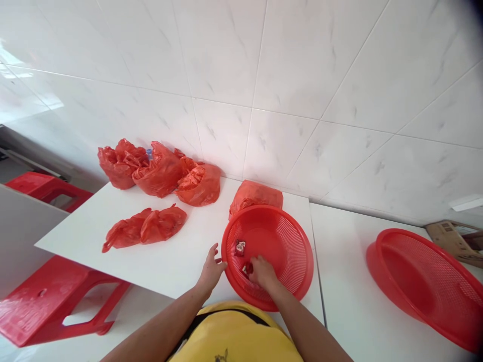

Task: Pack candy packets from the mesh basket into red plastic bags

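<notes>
A round red plastic basket (305, 236) with slotted sides stands on the table in front of me. My right hand (263, 273) reaches down inside it, fingers closed on a small dark red packet (247, 269) that they partly hide. Another small packet (240, 247), dark red with a pale printed patch, rests inside the basket on its left side. Outside, at the left rim, is my left hand (212, 269). Its fingers are apart, and the thumb is at or very near the rim; contact is hard to tell.
Several red plastic bags (162, 171) line the wall side of the white table (143, 269), with tied bags (147, 227) nearer. One bag (256, 195) sits behind the basket. At right are a second red basket (407, 271) and a cardboard box (456, 241). Red stools (49, 301) stand left.
</notes>
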The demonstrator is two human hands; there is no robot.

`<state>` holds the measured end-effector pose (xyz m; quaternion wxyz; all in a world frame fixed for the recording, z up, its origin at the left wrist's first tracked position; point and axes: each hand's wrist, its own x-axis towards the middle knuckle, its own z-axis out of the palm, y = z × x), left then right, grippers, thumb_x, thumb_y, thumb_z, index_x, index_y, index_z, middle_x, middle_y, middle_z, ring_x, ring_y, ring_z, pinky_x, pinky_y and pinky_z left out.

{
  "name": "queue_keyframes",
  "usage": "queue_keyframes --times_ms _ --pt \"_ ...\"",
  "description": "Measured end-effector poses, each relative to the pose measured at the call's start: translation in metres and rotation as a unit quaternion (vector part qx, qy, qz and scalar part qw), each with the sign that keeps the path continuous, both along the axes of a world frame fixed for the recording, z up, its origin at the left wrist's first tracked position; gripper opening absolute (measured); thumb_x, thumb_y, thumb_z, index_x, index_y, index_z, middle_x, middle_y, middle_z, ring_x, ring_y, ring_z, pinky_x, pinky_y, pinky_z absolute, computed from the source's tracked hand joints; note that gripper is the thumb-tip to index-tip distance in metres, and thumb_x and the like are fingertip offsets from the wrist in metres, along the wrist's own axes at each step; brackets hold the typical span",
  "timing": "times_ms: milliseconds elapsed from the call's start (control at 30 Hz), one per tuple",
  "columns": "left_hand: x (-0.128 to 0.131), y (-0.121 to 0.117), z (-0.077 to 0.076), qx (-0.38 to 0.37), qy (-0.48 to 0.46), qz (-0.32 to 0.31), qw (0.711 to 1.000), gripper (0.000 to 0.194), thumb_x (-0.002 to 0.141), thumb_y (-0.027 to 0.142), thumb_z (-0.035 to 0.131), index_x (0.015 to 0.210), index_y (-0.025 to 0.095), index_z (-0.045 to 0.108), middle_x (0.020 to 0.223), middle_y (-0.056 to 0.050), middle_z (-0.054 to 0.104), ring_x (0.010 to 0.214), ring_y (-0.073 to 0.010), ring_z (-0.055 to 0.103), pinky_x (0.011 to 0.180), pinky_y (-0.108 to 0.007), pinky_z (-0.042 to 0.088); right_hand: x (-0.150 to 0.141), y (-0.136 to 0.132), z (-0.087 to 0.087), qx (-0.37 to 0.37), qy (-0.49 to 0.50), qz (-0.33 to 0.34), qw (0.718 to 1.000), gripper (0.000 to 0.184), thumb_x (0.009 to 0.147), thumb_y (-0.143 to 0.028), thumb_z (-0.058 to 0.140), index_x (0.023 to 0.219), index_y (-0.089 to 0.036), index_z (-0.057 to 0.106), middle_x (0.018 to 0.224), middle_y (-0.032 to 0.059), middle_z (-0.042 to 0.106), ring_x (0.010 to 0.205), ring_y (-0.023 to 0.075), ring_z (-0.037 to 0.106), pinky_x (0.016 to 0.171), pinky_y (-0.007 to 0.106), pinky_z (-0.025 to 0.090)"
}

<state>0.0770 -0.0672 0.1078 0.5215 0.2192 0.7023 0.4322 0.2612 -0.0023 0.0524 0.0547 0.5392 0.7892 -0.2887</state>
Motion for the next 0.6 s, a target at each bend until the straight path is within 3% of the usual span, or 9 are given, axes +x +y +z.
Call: queue_keyframes --times_ms 167,300,433,600 --pt "-0.002 -0.001 -0.004 -0.002 -0.001 -0.005 1.000 0.079 0.069 0.015 0.062 0.140 0.023 0.029 0.142 -0.017 0.032 0.105 -0.0218 0.054 0.079 -0.031 0.048 0.024 0.013 0.006 -0.031 0.025 -0.049 0.998 0.019 0.070 -0.024 0.059 0.087 -0.017 0.062 0.091 0.0074 0.064 0.074 0.0192 0.060 0.059 0.026 0.039" --pt "-0.002 -0.001 -0.003 0.000 0.003 -0.007 1.000 0.077 0.070 0.016 0.060 0.140 0.023 0.029 0.142 -0.016 0.033 0.106 -0.0216 0.054 0.080 -0.031 0.048 0.032 0.021 0.015 -0.048 0.031 -0.076 0.995 0.022 0.072 -0.020 0.054 0.093 -0.018 0.060 0.095 0.0070 0.065 0.072 0.0171 0.060 0.054 0.024 0.037" --pt "-0.001 0.000 -0.003 -0.002 0.011 -0.007 1.000 0.075 0.071 0.017 0.060 0.139 0.024 0.031 0.142 -0.016 0.034 0.105 -0.0217 0.054 0.079 -0.032 0.048 0.018 0.016 0.017 -0.045 0.013 -0.071 0.996 0.025 0.071 -0.023 0.056 0.096 -0.018 0.058 0.098 0.0089 0.065 0.078 0.0204 0.061 0.058 0.026 0.039" --pt "-0.001 0.000 -0.005 0.000 0.019 0.000 1.000 0.074 0.069 0.017 0.062 0.137 0.022 0.033 0.140 -0.017 0.036 0.105 -0.0218 0.055 0.079 -0.031 0.048 -0.011 -0.004 0.005 -0.037 -0.006 -0.011 0.999 0.041 0.068 -0.023 0.064 0.107 -0.018 0.056 0.104 0.0112 0.064 0.090 0.0257 0.061 0.068 0.031 0.040"
